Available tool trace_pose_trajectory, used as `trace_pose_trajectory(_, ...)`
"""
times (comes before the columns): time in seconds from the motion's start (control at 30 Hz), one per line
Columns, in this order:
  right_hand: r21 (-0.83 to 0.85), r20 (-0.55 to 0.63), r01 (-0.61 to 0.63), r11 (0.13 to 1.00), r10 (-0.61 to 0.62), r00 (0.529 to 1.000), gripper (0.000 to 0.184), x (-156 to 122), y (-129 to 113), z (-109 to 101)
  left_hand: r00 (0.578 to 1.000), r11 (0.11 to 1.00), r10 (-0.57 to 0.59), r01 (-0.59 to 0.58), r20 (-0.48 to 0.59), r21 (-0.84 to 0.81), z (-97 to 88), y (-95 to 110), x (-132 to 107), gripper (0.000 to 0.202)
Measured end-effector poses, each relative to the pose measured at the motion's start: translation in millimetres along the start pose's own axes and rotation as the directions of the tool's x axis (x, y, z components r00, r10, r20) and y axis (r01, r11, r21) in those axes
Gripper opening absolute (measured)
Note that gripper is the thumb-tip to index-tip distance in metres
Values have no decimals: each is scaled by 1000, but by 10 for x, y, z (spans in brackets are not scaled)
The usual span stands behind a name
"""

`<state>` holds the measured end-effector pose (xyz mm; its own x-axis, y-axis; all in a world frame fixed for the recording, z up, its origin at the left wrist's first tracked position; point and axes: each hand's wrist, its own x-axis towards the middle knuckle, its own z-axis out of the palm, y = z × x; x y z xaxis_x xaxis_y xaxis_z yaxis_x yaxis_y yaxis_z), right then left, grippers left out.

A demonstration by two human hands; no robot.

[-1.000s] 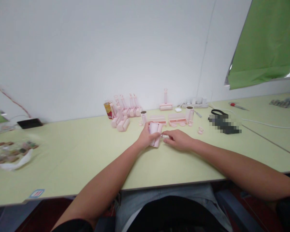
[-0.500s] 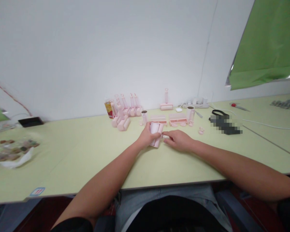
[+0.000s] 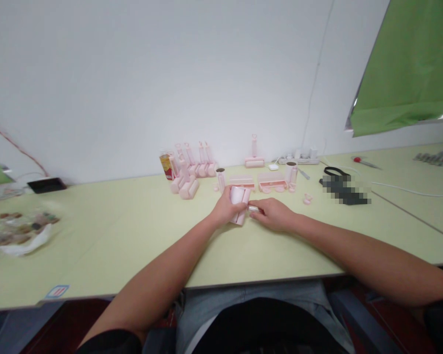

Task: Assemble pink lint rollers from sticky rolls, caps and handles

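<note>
Over the middle of the table, my left hand [image 3: 223,209] is wrapped round the head of a pink lint roller [image 3: 239,195], its white roll facing up. My right hand [image 3: 275,213] pinches the pale handle [image 3: 253,208] of that roller, which points sideways out of the head toward my right fingers. Where the handle meets the head is partly hidden by my left thumb. Just behind my hands lie an open pink case [image 3: 242,180] and another open pink case [image 3: 273,183], with small pink parts at their front.
Several pink lint rollers [image 3: 188,187] stand at the back left beside a yellow and red carton [image 3: 167,166]. One more lint roller [image 3: 254,161] stands by the wall. A power strip [image 3: 299,160], a screwdriver [image 3: 365,162] and a dark strapped item [image 3: 343,189] are to the right.
Both hands stay almost in place with the lint roller between them. Only a very slight shift of the roller and the view shows.
</note>
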<state>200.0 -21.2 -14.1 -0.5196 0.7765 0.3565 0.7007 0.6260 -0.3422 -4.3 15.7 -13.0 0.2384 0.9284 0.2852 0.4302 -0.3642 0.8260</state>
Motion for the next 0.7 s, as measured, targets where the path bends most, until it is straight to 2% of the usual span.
trace_pose_trajectory(0.23,19,-2,-4,1000,4,1000,29,1,8,29,999,999,31,-32,16,4,0,20,-10,65)
trace_pose_trajectory(0.47,67,7,9,998,-10,1000,28,13,7,2,1000,999,15,-15,-17,-29,5,-18,10,65)
trace_pose_trajectory(0.7,121,8,21,992,-22,1000,33,26,36,-11,997,1000,19,-18,-76,14,-19,-46,51,64)
